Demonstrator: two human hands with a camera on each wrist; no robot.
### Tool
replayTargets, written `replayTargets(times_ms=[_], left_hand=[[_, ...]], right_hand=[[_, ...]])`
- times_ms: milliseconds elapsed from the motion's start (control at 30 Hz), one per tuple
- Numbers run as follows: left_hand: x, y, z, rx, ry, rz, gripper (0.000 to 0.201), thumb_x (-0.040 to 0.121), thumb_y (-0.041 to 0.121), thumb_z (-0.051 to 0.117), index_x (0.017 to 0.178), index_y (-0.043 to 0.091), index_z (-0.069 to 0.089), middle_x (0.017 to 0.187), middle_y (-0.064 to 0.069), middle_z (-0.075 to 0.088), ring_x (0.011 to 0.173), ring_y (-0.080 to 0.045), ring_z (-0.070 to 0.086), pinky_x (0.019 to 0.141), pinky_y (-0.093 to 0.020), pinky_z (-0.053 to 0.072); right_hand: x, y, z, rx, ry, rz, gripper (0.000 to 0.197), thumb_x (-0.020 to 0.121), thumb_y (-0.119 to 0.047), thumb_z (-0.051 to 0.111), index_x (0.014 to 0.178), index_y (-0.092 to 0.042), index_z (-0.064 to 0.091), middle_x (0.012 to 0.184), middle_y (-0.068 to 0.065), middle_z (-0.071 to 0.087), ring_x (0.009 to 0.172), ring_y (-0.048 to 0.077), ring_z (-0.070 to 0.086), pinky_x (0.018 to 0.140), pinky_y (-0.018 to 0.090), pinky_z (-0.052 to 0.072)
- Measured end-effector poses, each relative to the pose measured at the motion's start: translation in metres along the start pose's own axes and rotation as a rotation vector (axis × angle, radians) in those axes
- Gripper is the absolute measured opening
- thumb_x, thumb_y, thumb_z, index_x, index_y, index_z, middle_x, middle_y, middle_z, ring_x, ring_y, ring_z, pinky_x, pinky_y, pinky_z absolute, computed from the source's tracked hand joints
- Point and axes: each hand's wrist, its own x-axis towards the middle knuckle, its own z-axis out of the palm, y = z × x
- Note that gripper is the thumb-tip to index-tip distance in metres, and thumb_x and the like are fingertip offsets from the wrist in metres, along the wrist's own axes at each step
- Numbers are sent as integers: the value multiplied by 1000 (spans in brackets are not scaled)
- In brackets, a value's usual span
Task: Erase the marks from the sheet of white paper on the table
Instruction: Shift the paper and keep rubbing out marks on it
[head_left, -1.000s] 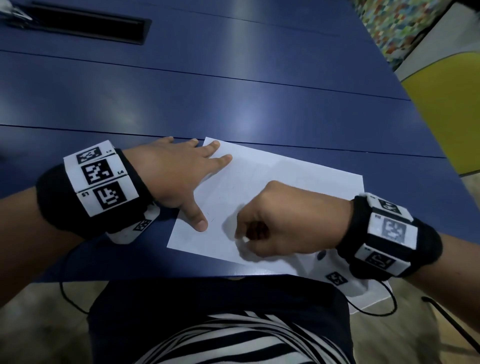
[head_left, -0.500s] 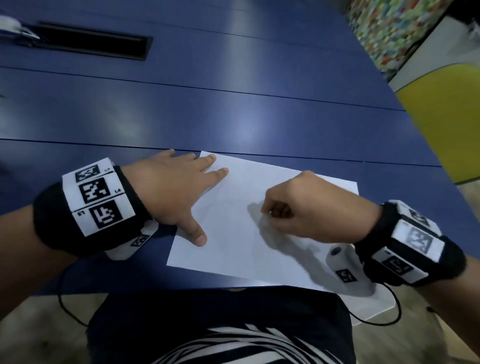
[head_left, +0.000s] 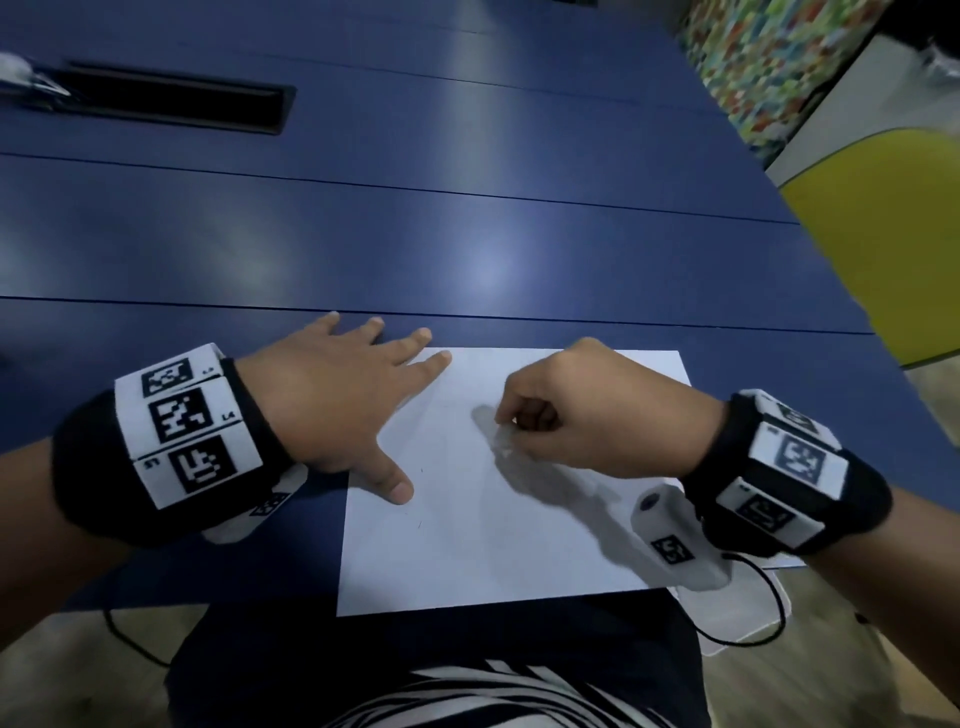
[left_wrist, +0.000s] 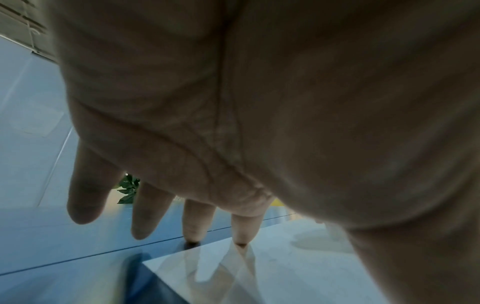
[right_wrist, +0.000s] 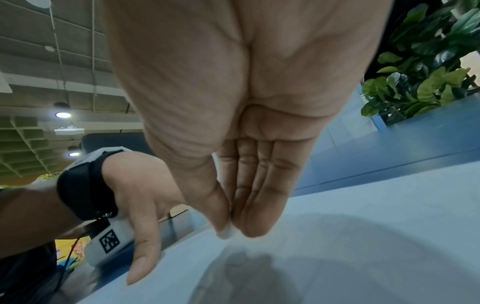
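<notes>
A white sheet of paper (head_left: 493, 540) lies on the blue table (head_left: 467, 249) at its near edge. My left hand (head_left: 374, 410) lies flat with spread fingers on the sheet's left edge, the index fingertip (left_wrist: 241, 236) and the thumb pressing the paper. My right hand (head_left: 506, 423) is over the sheet's middle, with thumb and fingers pinching a small white eraser (right_wrist: 226, 232) whose tip touches the paper (right_wrist: 363, 236). Faint thin pencil marks (head_left: 418, 522) show just right of the left thumb.
A black recessed slot (head_left: 171, 101) sits in the table at the far left. A yellow chair (head_left: 883, 234) stands beyond the table's right edge. The sheet's near edge overhangs the table edge, above my lap. A black cable (head_left: 753, 623) hangs from the right wrist camera.
The right hand with the eraser has slid from beside the left thumb towards the middle of the sheet. The left hand has stayed pressed on the left edge.
</notes>
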Motion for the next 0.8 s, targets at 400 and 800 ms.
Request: replayTargets(times_ms=[400, 800], left_hand=[[4, -8, 11, -35, 14, -65, 133, 52, 107, 46, 147, 60, -34, 172, -3, -23, 159, -41, 6, 126, -63, 9], [3, -6, 9, -25, 13, -69, 133, 53, 107, 47, 148, 59, -32, 172, -3, -22, 159, -40, 8, 125, -63, 10]], right_hand=[[17, -11, 5, 36, -164, -127, 17, 89, -38, 71, 100, -27, 77, 82, -16, 74, 75, 3, 66, 72, 18, 51], [14, -12, 2, 93, -227, -98, 11, 86, -38, 75, 91, -28, 77, 71, -20, 72, 72, 0, 68, 68, 17, 53]])
